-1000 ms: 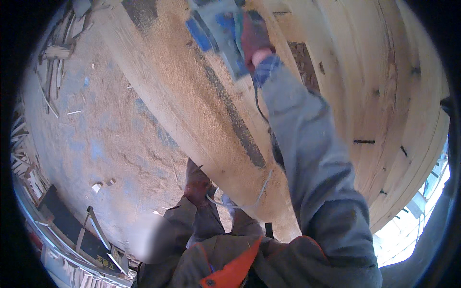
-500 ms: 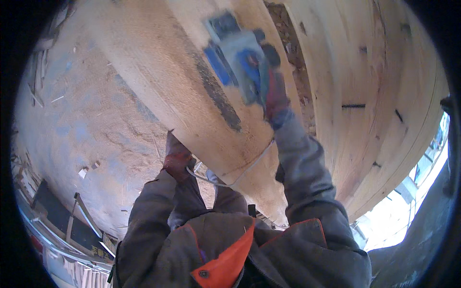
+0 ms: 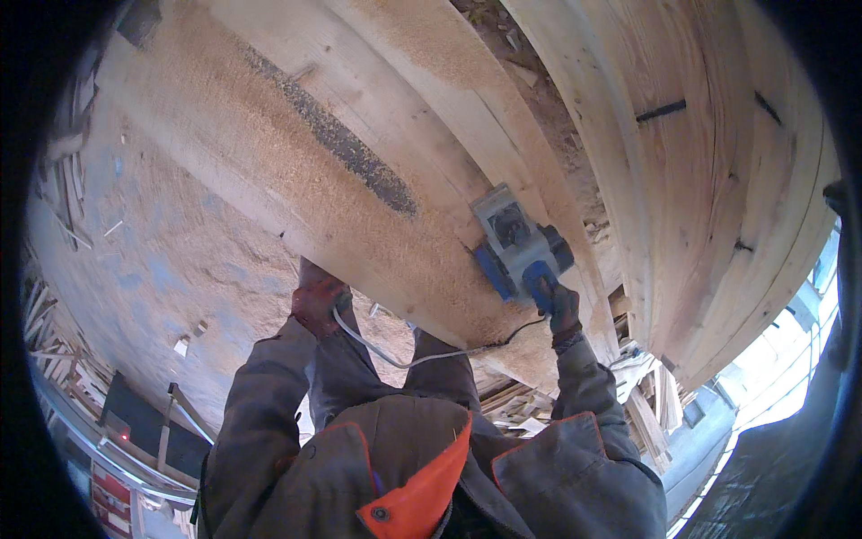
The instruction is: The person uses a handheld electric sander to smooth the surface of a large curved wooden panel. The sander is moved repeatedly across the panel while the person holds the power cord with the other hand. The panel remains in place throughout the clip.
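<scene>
My gloved right hand [image 3: 563, 308] is wrapped round the rear handle of a blue and grey electric planer [image 3: 525, 256]. The planer rests on a wide pale timber panel [image 3: 359, 76] strewn with shavings. From the tool's back a light grey cable [image 3: 395, 362] loops across to my left hand [image 3: 319, 305]. That hand, in a reddish glove, is closed by my thigh at the panel's near edge, with the cable running into it; its fingers show only in part. A dark, rough strip [image 3: 337, 139] lies along the panel, left of the planer.
More planks [image 3: 682, 207] stand to the right, beyond a gap [image 3: 561, 126] with wood scraps in it. Sawdust covers the floor [image 3: 171, 242] on the left. Offcuts [image 3: 664, 404] are piled near right, and metal rails [image 3: 117, 467] run at the lower left.
The planer and my right hand have come back toward me and to the right, along the panel. My left hand has shifted slightly left, still by the cable.
</scene>
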The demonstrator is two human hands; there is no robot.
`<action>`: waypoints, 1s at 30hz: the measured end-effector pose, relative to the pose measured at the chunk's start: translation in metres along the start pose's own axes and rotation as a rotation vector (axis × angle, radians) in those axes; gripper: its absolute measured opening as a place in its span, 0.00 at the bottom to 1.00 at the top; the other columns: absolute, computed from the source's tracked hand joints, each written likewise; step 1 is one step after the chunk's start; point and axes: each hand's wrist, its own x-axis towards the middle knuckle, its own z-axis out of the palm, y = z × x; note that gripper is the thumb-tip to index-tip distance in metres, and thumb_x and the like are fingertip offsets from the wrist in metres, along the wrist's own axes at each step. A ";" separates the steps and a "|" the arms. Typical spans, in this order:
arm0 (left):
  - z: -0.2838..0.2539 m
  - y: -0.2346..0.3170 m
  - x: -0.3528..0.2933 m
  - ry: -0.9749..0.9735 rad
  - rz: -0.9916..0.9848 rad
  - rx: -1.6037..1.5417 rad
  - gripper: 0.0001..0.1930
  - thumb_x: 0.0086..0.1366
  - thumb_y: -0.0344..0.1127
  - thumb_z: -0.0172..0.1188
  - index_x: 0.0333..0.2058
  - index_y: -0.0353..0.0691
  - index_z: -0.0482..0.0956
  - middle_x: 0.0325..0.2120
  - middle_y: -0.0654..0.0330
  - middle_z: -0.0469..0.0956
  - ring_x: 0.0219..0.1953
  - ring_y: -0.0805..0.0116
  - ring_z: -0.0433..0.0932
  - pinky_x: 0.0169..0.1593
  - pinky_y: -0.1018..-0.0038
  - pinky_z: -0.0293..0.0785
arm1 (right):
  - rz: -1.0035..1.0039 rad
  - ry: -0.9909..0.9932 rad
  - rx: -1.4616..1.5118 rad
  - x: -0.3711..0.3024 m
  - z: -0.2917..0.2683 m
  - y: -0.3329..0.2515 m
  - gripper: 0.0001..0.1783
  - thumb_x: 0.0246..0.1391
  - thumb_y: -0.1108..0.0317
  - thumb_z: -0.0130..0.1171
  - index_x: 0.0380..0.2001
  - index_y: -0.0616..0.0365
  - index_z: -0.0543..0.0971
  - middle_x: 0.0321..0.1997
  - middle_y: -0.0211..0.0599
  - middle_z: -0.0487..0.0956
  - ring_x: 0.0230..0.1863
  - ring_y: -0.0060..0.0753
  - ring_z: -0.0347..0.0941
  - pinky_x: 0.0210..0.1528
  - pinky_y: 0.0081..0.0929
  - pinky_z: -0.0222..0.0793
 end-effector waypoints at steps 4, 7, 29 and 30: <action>0.010 -0.004 0.004 -0.029 -0.007 0.019 0.41 0.35 0.50 0.75 0.54 0.54 0.78 0.54 0.60 0.77 0.52 0.55 0.80 0.51 0.58 0.80 | -0.263 0.084 -0.139 0.044 0.025 -0.045 0.29 0.72 0.48 0.45 0.34 0.64 0.83 0.23 0.35 0.78 0.22 0.24 0.70 0.26 0.27 0.66; 0.013 -0.008 0.003 0.038 -0.139 -0.106 0.36 0.37 0.49 0.75 0.51 0.53 0.80 0.52 0.58 0.78 0.51 0.54 0.80 0.49 0.57 0.80 | -0.219 -0.019 -0.171 0.094 0.055 -0.101 0.27 0.71 0.49 0.48 0.36 0.63 0.83 0.24 0.37 0.79 0.24 0.25 0.73 0.27 0.29 0.68; -0.024 -0.019 0.039 0.400 -0.182 -1.034 0.23 0.55 0.45 0.62 0.51 0.51 0.81 0.51 0.55 0.79 0.51 0.54 0.80 0.51 0.59 0.79 | -0.694 -0.071 -0.568 0.402 0.320 -0.439 0.26 0.70 0.54 0.49 0.62 0.59 0.72 0.50 0.37 0.82 0.47 0.30 0.79 0.47 0.33 0.77; -0.014 -0.023 0.039 0.359 -0.182 -0.891 0.24 0.54 0.45 0.62 0.51 0.51 0.81 0.51 0.55 0.79 0.50 0.54 0.80 0.51 0.59 0.79 | -0.723 -0.068 -0.665 0.411 0.325 -0.440 0.26 0.70 0.53 0.49 0.62 0.59 0.72 0.51 0.37 0.81 0.47 0.30 0.78 0.47 0.33 0.76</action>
